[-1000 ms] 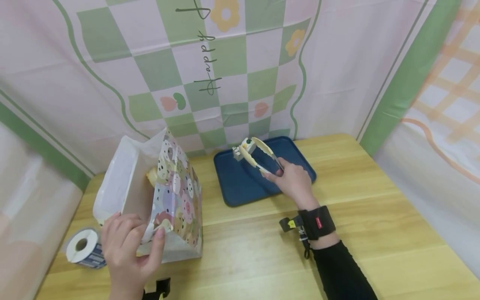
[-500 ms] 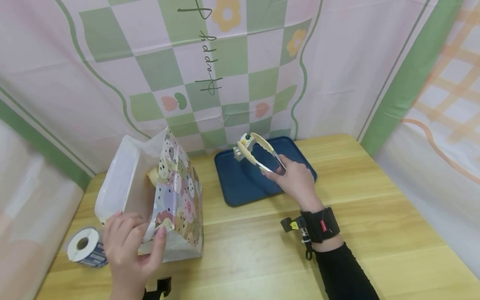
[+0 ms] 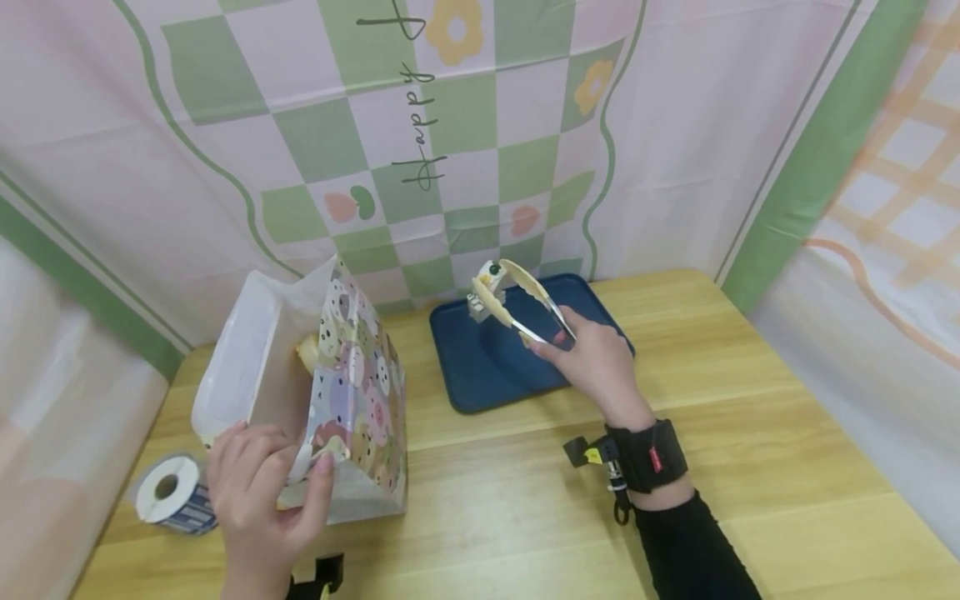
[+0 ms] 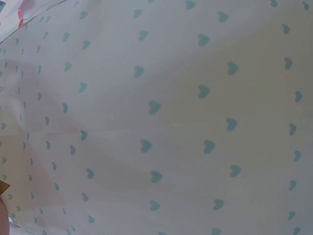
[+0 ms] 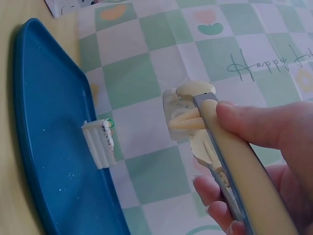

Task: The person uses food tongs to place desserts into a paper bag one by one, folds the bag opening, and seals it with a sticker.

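Note:
My left hand (image 3: 255, 492) pinches the near rim of an upright paper bag (image 3: 356, 392) printed with cartoon animal faces. The bag's mouth gapes, and part of a bread-like piece (image 3: 306, 353) shows inside. In my right hand (image 3: 597, 362) are tongs (image 3: 528, 282) with cream tips. Between those tips, raised over the back of the blue tray (image 3: 480, 387), is a small pale piece (image 3: 492, 270) with green and yellow on it. A second small piece, white and ridged (image 5: 99, 144), sits at the tray's back edge. Exact kinds cannot be told.
A roll of labels (image 3: 167, 492) stands left of the bag, close to my left hand. The wooden table (image 3: 480, 492) ends at a printed cloth backdrop (image 3: 457, 179). The left wrist view shows mostly a pale surface (image 4: 176, 127) with small blue hearts.
My right hand has lifted the tongs slightly with the pale piece. The ridged piece stays at the tray's edge. My left hand keeps its hold on the bag.

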